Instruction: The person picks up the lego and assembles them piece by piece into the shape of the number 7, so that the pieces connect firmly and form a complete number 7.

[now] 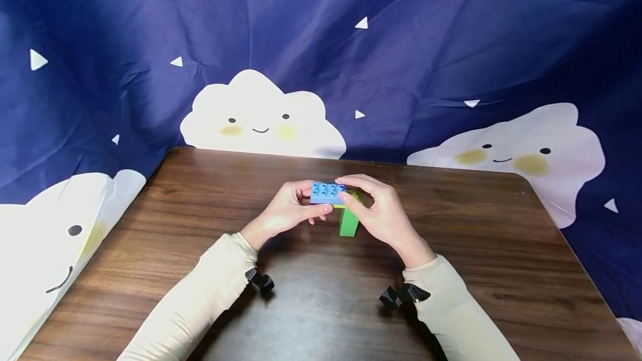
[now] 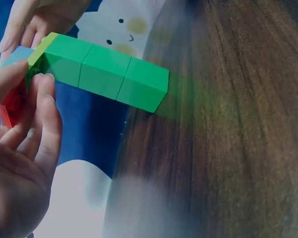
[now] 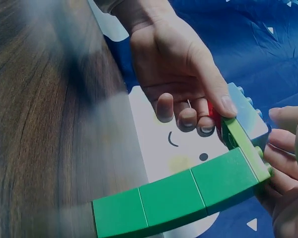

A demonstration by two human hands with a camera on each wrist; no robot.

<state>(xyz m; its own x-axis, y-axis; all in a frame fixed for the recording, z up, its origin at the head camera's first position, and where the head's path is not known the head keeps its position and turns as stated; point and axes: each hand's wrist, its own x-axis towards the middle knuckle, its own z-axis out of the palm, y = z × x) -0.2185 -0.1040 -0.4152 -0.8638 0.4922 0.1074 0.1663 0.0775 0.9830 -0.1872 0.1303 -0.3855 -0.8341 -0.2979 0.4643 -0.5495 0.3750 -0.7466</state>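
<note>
A blue toy brick (image 1: 328, 194) with studs up lies across one end of a lime-green plate (image 3: 247, 148). Three green bricks (image 2: 104, 67) form a column under the plate's other end, its lower end at the table. Beneath the plate, a red brick (image 2: 10, 106) shows partly behind the left fingers. My left hand (image 1: 286, 208) grips this build at the left, thumb along the front edge and fingers curled below. From the right, my right hand (image 1: 383, 210) pinches the right end of the blue brick between thumb and forefinger.
The brown wooden table (image 1: 165, 227) spreads around both hands. A dark blue cloth (image 1: 311, 27) with white clouds and triangles hangs behind it. Small black devices are strapped to both wrists, over pale sleeves (image 1: 200, 288).
</note>
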